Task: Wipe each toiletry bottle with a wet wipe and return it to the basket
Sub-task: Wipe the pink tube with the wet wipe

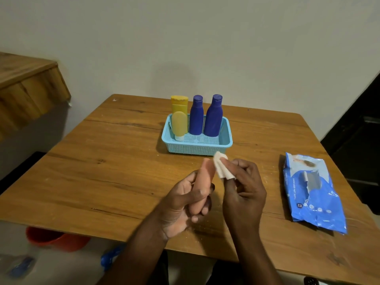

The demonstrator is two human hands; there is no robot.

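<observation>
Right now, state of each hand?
Left hand: closed around the peach tube.
Right hand: closed, pinching the folded wet wipe against the tube's upper end.

Basket (pixel 196 150) sits mid-table (pixel 102 171) toward the far edge, four bottles standing in its rear half; wipes pack (pixel 314 192) lies right of basket and nearer; both hands just before it.
</observation>
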